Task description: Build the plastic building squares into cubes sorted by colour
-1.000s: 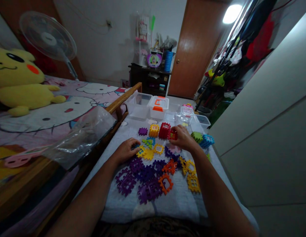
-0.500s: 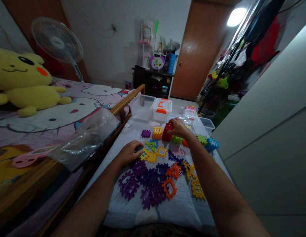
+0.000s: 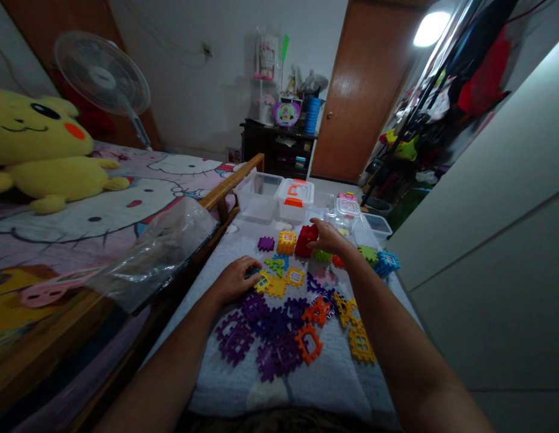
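On the right, my right hand [image 3: 331, 238] is at the right side of a red block [image 3: 305, 242] made of interlocking plastic panels. Its thumb and index finger are apart, with the fingertips at the block's edge. My left hand [image 3: 237, 280] rests on the cloth with its fingers curled around a small blue building piece [image 3: 252, 272], mostly hidden. Just beyond those fingertips lie yellow panels [image 3: 277, 287] and a lime-green piece [image 3: 274, 264]. Left of the red block stand a yellow-orange block [image 3: 287, 242] and a purple block [image 3: 265, 243].
Purple panels [image 3: 279, 355], orange panels [image 3: 309, 344] and yellow window panels [image 3: 361, 344] lie loose nearer me. Green [image 3: 368, 255] and blue [image 3: 387, 263] blocks stand at right. Clear plastic boxes [image 3: 259, 201] line the far end. A wooden bed rail [image 3: 211, 201] borders the left.
My right hand has shifted slightly right and its fingers have loosened from the red block, which stays in place. My left hand has hardly moved.
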Motion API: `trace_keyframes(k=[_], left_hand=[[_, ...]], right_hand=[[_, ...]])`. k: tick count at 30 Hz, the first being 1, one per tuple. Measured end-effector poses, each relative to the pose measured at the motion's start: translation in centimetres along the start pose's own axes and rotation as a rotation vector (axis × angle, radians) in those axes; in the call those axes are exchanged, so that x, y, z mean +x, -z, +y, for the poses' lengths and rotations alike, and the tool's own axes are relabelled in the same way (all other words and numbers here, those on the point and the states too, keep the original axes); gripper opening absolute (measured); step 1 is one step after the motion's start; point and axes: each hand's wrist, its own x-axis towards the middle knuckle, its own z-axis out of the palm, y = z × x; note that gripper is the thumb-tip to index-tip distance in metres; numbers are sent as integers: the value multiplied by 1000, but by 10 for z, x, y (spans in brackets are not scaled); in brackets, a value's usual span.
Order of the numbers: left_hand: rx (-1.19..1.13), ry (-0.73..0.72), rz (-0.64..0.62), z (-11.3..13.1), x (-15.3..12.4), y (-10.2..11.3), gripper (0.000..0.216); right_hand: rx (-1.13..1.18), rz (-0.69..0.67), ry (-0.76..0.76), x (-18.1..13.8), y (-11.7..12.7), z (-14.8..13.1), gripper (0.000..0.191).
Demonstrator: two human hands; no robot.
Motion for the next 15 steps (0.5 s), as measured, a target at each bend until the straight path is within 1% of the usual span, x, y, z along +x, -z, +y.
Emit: trace_keyframes(k=[4, 9, 15], left_hand=[[-7, 5, 4, 0, 0, 0, 24], [-13, -2, 3, -1, 0, -1, 24], [-4, 0, 4, -3, 0, -2, 23]], right_hand=[[11, 22, 5, -3, 5, 2, 71], [53, 19, 26, -11, 13, 10, 66], [83, 20, -19, -11, 9, 14, 63]])
